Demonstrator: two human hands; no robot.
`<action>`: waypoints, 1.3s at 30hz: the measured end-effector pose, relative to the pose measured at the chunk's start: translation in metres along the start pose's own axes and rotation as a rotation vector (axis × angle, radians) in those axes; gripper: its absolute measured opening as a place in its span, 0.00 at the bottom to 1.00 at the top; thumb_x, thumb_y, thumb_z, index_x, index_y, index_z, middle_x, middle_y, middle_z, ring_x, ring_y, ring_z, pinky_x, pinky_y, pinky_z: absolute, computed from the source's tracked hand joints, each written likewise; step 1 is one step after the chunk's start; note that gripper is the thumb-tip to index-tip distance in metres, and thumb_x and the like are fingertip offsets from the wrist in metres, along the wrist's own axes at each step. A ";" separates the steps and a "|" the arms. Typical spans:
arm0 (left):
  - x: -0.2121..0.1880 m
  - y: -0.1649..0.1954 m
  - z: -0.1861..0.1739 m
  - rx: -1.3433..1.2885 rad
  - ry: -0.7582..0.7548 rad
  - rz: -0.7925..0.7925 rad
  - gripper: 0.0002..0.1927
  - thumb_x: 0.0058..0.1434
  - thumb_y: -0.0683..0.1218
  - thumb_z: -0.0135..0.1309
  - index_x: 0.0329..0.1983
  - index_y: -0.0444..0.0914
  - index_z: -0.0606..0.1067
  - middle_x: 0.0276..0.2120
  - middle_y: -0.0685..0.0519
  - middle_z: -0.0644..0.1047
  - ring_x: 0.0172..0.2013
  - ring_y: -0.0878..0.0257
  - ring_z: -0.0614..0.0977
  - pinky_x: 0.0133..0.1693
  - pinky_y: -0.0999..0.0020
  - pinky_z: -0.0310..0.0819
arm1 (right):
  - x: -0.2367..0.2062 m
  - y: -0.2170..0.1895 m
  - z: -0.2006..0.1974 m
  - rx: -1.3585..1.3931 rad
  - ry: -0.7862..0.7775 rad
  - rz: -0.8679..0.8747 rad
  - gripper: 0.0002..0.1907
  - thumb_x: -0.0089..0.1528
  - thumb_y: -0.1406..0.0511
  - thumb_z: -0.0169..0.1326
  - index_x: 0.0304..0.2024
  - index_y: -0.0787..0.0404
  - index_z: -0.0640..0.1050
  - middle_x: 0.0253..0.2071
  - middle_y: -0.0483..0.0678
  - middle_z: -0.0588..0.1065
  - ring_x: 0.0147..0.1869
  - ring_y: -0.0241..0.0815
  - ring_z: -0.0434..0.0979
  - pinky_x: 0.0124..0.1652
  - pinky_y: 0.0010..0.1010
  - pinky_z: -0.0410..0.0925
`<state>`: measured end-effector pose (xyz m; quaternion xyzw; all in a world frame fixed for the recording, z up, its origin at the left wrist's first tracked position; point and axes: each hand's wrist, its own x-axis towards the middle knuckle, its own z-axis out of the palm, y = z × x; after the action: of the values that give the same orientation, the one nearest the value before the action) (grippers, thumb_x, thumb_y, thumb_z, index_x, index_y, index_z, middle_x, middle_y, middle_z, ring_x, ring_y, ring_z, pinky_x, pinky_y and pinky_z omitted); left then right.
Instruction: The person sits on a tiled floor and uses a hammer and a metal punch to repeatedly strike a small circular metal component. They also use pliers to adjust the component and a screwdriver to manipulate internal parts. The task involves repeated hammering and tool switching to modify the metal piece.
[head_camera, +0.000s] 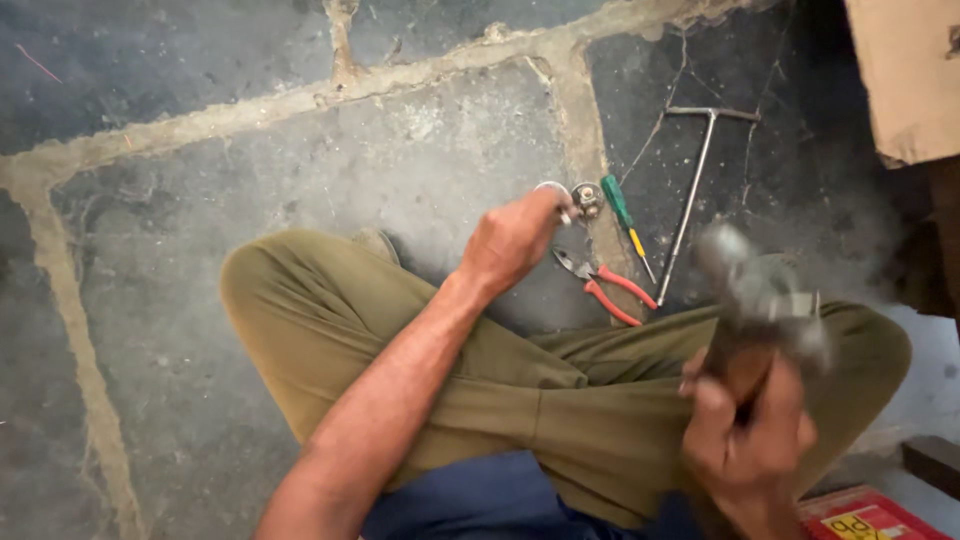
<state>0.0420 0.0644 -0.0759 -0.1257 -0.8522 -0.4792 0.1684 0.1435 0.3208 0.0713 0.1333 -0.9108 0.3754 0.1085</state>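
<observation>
Sitting cross-legged on the stone floor (300, 150). Left hand (512, 240) pinches a small round metal part (586, 199) down against the floor, grip clenched on it. Right hand (745, 440) has a hammer (760, 295) raised and blurred, fist tight round the handle. My take – keep those fingertips off to the side of the part, and go for short square taps. Pliers (605, 285), screwdriver (625, 222) and T-wrench (695, 190) lie just beside it.
</observation>
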 end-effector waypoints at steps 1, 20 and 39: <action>0.001 0.002 0.000 -0.075 0.084 -0.017 0.10 0.65 0.36 0.52 0.49 0.38 0.73 0.40 0.46 0.81 0.41 0.47 0.84 0.40 0.57 0.79 | 0.009 0.004 0.002 0.063 0.005 0.062 0.26 0.73 0.65 0.50 0.71 0.70 0.65 0.37 0.49 0.77 0.33 0.35 0.79 0.37 0.25 0.73; 0.022 0.007 -0.014 -0.249 0.190 -0.382 0.07 0.73 0.41 0.53 0.52 0.36 0.74 0.39 0.47 0.84 0.42 0.57 0.89 0.41 0.66 0.81 | 0.073 0.137 0.100 0.858 -0.038 1.033 0.14 0.71 0.55 0.51 0.50 0.56 0.71 0.29 0.47 0.72 0.23 0.38 0.71 0.23 0.30 0.67; 0.019 -0.002 -0.009 -0.260 0.146 -0.426 0.08 0.75 0.39 0.49 0.56 0.35 0.72 0.43 0.46 0.84 0.47 0.59 0.88 0.47 0.66 0.83 | 0.082 0.142 0.124 0.849 -0.202 1.007 0.12 0.70 0.59 0.54 0.50 0.57 0.68 0.35 0.46 0.73 0.29 0.38 0.76 0.29 0.31 0.72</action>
<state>0.0255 0.0569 -0.0656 0.0709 -0.7762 -0.6173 0.1070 0.0085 0.3164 -0.0836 -0.2426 -0.6406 0.6921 -0.2277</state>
